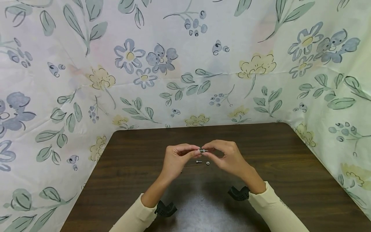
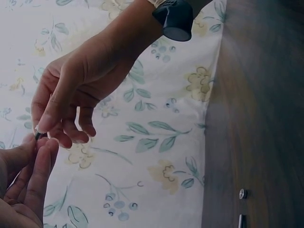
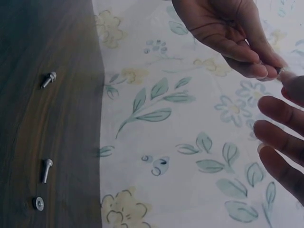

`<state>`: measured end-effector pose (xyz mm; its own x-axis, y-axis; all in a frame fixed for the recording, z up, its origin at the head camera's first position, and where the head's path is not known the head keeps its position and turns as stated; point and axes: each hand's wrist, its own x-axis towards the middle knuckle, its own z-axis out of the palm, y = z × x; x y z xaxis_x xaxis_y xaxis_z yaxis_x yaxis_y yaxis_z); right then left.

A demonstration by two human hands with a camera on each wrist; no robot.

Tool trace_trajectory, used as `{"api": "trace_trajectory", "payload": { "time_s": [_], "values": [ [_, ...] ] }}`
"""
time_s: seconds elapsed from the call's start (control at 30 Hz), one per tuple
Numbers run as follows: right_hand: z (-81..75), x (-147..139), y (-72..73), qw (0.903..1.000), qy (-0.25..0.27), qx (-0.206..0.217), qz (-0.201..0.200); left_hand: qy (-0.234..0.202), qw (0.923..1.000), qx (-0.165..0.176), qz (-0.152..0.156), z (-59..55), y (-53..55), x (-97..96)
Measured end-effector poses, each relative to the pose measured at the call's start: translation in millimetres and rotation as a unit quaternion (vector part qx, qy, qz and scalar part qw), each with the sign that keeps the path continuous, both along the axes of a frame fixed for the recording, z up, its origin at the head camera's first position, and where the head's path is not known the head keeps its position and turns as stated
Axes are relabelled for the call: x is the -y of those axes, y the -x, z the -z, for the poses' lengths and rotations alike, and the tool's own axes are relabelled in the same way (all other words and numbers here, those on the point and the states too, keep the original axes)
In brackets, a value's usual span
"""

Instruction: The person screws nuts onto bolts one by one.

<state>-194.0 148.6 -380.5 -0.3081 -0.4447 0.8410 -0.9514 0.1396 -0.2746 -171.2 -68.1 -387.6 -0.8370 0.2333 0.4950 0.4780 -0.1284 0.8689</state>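
We see both hands meeting over the far middle of the dark brown, wood-grained tabletop [image 1: 275, 167], fingertip to fingertip. Between them is a small silvery-grey metal rod with a wider collar [image 1: 203, 150], lying about crosswise and raised off the surface. The left hand [image 1: 175, 161] pinches its left end between thumb and fingers; the right hand [image 1: 229, 156] pinches its right end, its other fingers held away from the metal. We judge the step in hand to be fitting or turning a nut along a bolt's shank, though the fingertips hide too much for us to be sure. The next move, as we read it, calls for a steady left pinch and small twists from the right.

Just nearer than the hands lies a slim, shiny metal bolt with a round head [image 1: 198, 161], and to its right a squat metal ring-shaped nut [image 1: 207, 163]. The right wrist view also shows a silvery bolt with a thicker, collared end [image 3: 49, 79], well apart from them. All three look hard and smooth, against the tabletop's streaked grain. Behind hangs soft white cloth printed with blue and yellow flowers [image 1: 162, 61], lightly creased.
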Motion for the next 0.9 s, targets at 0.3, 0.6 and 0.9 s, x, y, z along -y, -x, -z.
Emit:
{"api": "trace_trajectory", "payload": {
  "time_s": [0.3,0.6,0.9],
  "values": [
    [1.7,1.1,1.2,1.0,-0.002,-0.005,0.007,0.005,1.0,-0.005,0.001,1.0,0.4,-0.1],
    [3.3,1.0,0.0,0.9994,-0.005,0.009,0.032,-0.001,1.0,-0.005,0.001,0.1,0.2,0.8],
    [0.8,1.2,0.6,0.9999,0.009,-0.004,0.01,-0.008,0.9999,0.007,0.001,-0.3,0.8,1.3]
  ]
}}
